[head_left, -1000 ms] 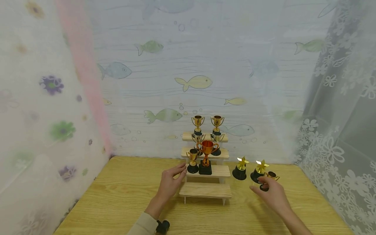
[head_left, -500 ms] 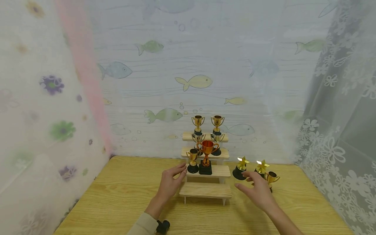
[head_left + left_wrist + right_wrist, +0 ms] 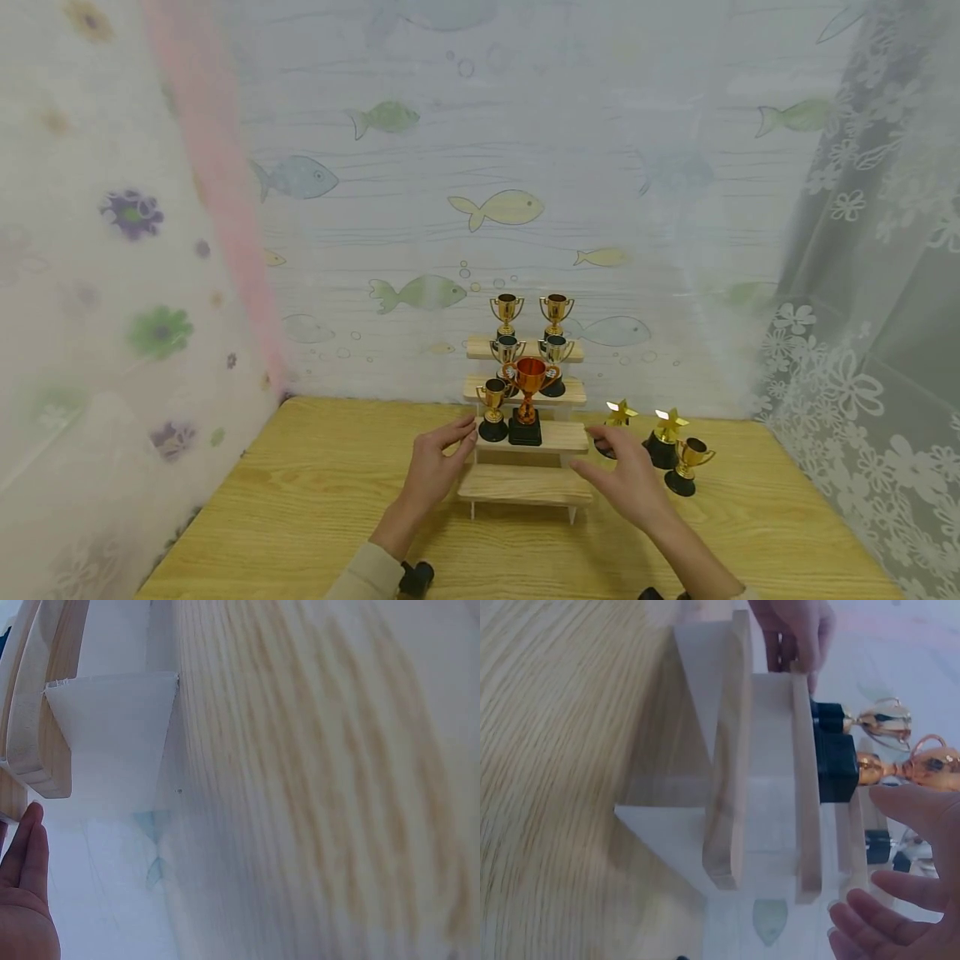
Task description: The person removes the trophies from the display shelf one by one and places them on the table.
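Observation:
A wooden stepped stand [image 3: 525,485] on clear legs bears small trophy cups. My left hand [image 3: 437,467] reaches its left side, fingertips at the end of the second step from the bottom; the left wrist view shows those fingers [image 3: 34,855] nearly straight. Beside them on that step are a small gold cup [image 3: 494,398] and a larger orange-bronze cup [image 3: 529,379] on a square black base. My right hand [image 3: 626,475] hovers at the same step's right end, thumb and fingers spread with nothing between them. It partly hides a gold star trophy [image 3: 620,412].
Two silver cups [image 3: 555,350] occupy the step behind, and two gold cups [image 3: 557,308] the top one. Right of the stand, another star trophy [image 3: 667,427] and a gold cup [image 3: 693,454] stand on the wood-grain table [image 3: 337,442]. A fish-patterned curtain [image 3: 420,208] hangs behind.
My right hand has moved left from beside the gold cup on the table, past the star trophies, to the stand's right end. The left hand stays in place.

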### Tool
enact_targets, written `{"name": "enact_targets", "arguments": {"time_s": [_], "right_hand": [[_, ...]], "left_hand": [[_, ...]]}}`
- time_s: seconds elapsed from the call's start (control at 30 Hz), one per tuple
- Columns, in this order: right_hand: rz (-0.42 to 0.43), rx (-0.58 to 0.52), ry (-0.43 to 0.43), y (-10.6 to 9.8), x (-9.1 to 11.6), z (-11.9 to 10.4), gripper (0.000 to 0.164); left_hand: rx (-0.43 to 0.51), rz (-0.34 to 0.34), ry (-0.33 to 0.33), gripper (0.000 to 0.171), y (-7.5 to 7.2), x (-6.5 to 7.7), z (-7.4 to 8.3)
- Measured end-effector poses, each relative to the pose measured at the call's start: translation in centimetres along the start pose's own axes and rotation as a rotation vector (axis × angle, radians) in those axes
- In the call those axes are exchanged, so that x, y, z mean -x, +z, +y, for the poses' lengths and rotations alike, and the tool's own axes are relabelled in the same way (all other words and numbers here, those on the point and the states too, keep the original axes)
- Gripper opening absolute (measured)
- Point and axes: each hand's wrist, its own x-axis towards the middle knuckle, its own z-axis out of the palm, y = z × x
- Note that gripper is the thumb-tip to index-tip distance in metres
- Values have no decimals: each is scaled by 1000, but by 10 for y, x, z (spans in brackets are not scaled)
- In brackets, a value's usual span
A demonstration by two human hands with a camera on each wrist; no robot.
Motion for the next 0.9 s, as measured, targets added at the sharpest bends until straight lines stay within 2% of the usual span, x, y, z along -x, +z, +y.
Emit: {"name": "enact_targets", "arguments": {"time_s": [0.27,0.57,0.9], "right_hand": [[1,-38,-33,13,-8,-4,53],[18,-57,-60,27,-18,-10,48],[15,-55,-67,39,-29,-19,48]], "left_hand": [[-11,6,2,29,0,0,1],[-5,-11,-34,28,-1,0,0],[-14,4,2,28,-1,0,-2]]}}
